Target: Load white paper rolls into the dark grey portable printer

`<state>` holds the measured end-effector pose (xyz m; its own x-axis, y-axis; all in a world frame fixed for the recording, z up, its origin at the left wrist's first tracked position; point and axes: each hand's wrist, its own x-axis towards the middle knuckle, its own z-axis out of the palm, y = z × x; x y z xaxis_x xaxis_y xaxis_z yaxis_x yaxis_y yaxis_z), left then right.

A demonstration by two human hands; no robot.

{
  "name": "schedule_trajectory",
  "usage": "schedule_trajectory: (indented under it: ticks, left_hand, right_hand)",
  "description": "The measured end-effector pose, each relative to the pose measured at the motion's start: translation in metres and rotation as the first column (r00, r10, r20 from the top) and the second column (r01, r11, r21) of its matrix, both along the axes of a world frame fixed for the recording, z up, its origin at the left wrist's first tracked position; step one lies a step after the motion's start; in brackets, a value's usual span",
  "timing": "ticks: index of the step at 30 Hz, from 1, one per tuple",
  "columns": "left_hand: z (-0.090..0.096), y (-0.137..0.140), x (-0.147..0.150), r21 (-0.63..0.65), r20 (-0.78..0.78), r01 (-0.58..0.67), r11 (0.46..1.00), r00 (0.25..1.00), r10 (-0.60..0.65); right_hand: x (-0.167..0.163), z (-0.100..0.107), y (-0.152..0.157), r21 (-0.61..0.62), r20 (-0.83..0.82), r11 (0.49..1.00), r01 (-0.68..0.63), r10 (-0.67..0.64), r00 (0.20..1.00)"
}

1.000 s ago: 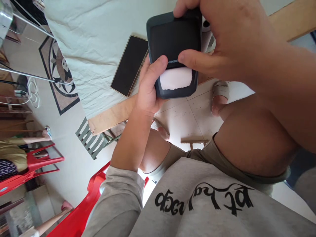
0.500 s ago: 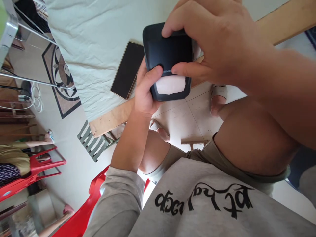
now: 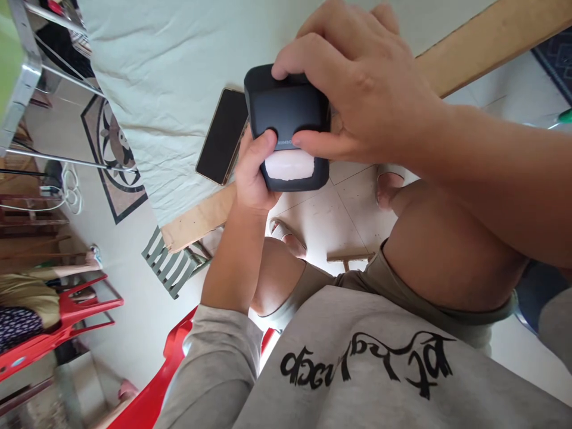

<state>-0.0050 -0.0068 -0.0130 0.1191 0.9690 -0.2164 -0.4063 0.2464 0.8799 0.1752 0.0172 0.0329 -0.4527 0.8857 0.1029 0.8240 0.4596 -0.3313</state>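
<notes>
A small dark label printer (image 3: pixel 286 113) with a white strip of paper (image 3: pixel 288 165) at its near end is held above the table's edge. My left hand (image 3: pixel 252 176) grips it from below, thumb on its top face. My right hand (image 3: pixel 357 89) covers its far and right side, thumb pressed beside the left thumb. A black phone with a gold rim (image 3: pixel 221 137) lies on the pale cloth (image 3: pixel 161 77) just left of the printer.
The wooden table edge (image 3: pixel 201 214) runs beneath the printer. My bare knees and sandalled feet are below it. A red plastic chair (image 3: pixel 147 393) is under me, another red chair (image 3: pixel 67 322) and a green slatted chair (image 3: pixel 170 265) stand to the left.
Both hands have brought the printer down and to the left, nearer the phone. My right hand now covers more of the printer's top.
</notes>
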Motion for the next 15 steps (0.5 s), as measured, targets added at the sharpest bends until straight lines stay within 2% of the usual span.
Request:
schedule_trajectory:
  ticks: [3, 9, 15]
  left_hand:
    - [-0.002, -0.001, 0.001, 0.08, 0.032, 0.007, 0.997, 0.999, -0.01]
    - [0.007, -0.007, 0.004, 0.077, 0.066, 0.027, 0.997, 0.997, -0.032]
    - [0.009, -0.009, 0.004, 0.116, 0.032, 0.022, 0.993, 0.999, -0.025]
  right_hand:
    - [0.0, -0.002, -0.004, -0.016, -0.038, 1.0, -0.009, 0.009, 0.999]
    - [-0.002, 0.001, -0.005, -0.043, -0.112, 0.999, -0.022, 0.017, 0.994]
    - [-0.004, 0.001, 0.0, -0.041, -0.088, 0.999, 0.017, -0.02, 0.996]
